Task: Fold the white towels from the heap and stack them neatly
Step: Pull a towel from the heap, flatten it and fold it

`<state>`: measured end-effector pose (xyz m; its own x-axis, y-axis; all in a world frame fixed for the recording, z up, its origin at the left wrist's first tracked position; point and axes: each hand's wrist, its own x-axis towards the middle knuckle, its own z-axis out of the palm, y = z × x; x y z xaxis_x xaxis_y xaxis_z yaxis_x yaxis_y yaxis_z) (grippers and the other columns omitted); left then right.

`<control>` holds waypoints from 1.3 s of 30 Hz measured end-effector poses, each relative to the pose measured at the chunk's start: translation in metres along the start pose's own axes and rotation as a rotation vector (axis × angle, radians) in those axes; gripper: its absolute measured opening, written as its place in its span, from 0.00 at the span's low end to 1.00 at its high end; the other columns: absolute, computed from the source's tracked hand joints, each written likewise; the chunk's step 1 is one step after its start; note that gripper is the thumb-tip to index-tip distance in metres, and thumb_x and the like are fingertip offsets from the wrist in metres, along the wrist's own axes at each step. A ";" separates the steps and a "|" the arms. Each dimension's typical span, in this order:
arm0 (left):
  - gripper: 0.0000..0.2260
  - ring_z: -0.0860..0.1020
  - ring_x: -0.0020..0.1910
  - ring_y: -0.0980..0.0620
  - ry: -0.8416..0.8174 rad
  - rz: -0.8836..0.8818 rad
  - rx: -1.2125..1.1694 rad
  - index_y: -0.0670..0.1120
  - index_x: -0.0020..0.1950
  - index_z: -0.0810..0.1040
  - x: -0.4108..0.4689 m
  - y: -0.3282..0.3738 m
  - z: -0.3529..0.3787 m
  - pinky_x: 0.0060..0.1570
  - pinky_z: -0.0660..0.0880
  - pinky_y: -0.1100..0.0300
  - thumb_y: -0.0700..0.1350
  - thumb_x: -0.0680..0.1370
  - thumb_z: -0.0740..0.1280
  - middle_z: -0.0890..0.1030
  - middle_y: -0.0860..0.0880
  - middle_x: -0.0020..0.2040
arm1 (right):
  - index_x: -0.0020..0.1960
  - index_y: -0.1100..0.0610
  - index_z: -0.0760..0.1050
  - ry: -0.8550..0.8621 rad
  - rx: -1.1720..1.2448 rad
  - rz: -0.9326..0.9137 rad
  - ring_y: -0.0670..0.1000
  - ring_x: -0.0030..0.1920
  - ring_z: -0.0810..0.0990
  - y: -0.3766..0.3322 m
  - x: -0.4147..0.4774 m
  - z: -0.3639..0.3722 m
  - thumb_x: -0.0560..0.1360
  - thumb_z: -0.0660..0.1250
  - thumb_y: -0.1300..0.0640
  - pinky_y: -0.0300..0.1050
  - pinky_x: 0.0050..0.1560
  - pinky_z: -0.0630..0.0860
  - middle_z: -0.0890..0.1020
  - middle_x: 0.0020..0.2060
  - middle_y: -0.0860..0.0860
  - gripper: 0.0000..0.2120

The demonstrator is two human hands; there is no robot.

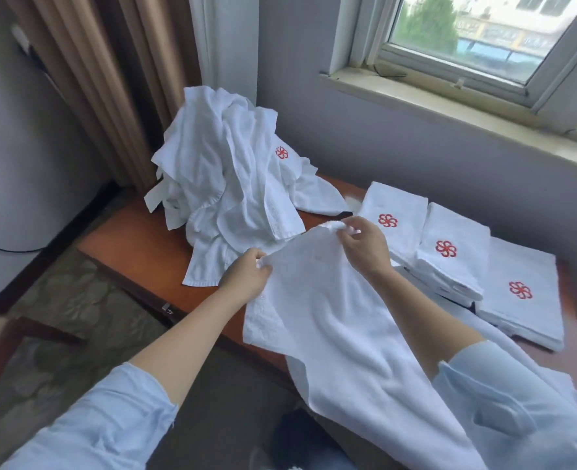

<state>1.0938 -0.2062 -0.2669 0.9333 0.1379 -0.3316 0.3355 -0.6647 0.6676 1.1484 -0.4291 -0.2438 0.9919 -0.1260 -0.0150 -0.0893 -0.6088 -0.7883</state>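
A tall heap of crumpled white towels (226, 178) stands at the back left of the wooden table (138, 245). One white towel (331, 320) hangs spread in front of me, draping over the table's near edge toward my lap. My left hand (246, 276) pinches its upper left corner. My right hand (365, 245) pinches the upper right corner, a little higher and farther back. To the right lie three stacks of folded towels with red flower emblems: one at the back (395, 215), one in the middle (453, 249), one nearest (524, 296).
A window (466, 39) with a sill runs along the grey wall behind the table. Brown curtains (110, 79) hang at the back left. Patterned floor (77, 317) lies left of the table, and a grey cabinet (16, 164) stands at the far left.
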 end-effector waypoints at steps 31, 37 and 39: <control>0.12 0.70 0.58 0.47 -0.308 0.659 0.850 0.46 0.58 0.74 0.144 0.030 0.114 0.45 0.74 0.52 0.38 0.75 0.62 0.72 0.48 0.57 | 0.69 0.49 0.72 -0.090 -0.181 0.511 0.49 0.67 0.71 0.132 -0.027 0.031 0.75 0.63 0.59 0.44 0.55 0.72 0.76 0.65 0.46 0.22; 0.05 0.75 0.44 0.50 -0.283 0.797 0.579 0.47 0.39 0.79 0.148 0.039 0.087 0.35 0.70 0.58 0.39 0.69 0.65 0.76 0.52 0.40 | 0.75 0.49 0.63 0.062 -0.211 0.386 0.51 0.67 0.68 0.111 -0.018 0.039 0.75 0.67 0.59 0.48 0.53 0.76 0.65 0.71 0.49 0.30; 0.04 0.75 0.37 0.49 -0.193 0.916 0.457 0.46 0.36 0.77 0.147 0.046 0.071 0.29 0.68 0.59 0.38 0.67 0.66 0.75 0.51 0.37 | 0.74 0.51 0.66 0.119 -0.281 0.255 0.52 0.71 0.64 0.103 -0.008 0.039 0.73 0.69 0.60 0.48 0.61 0.73 0.65 0.73 0.49 0.31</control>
<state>1.2369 -0.2686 -0.3323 0.7566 -0.6522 0.0472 -0.6088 -0.6761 0.4150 1.1346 -0.4606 -0.3489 0.9189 -0.3806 -0.1041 -0.3689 -0.7350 -0.5690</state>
